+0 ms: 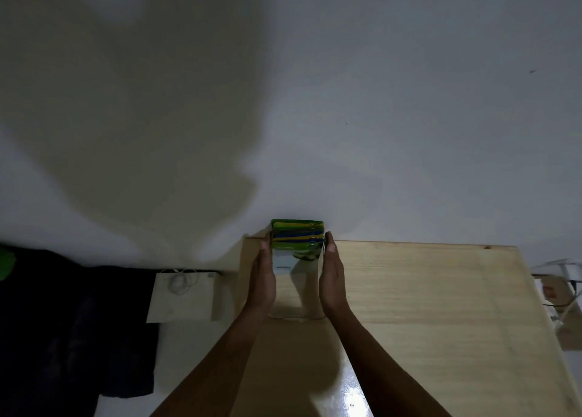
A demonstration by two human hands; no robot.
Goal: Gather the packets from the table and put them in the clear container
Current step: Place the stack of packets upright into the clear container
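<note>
A clear container (pixel 296 290) lies on the wooden table (pixel 425 306) near its far left corner, reaching toward the wall. Several green, yellow and blue packets (pixel 297 234) are stacked inside at its far end. My left hand (pixel 263 278) presses flat against the container's left side. My right hand (pixel 333 278) presses flat against its right side. The container is held between both palms, fingers pointing toward the wall.
A white wall rises right behind the table's far edge. Left of the table stands a pale box (pixel 182 294) with a coiled white cable (pixel 181 282) on it, beside dark cloth (pixel 63 322). Cables and a cardboard box (pixel 557 294) lie past the right edge.
</note>
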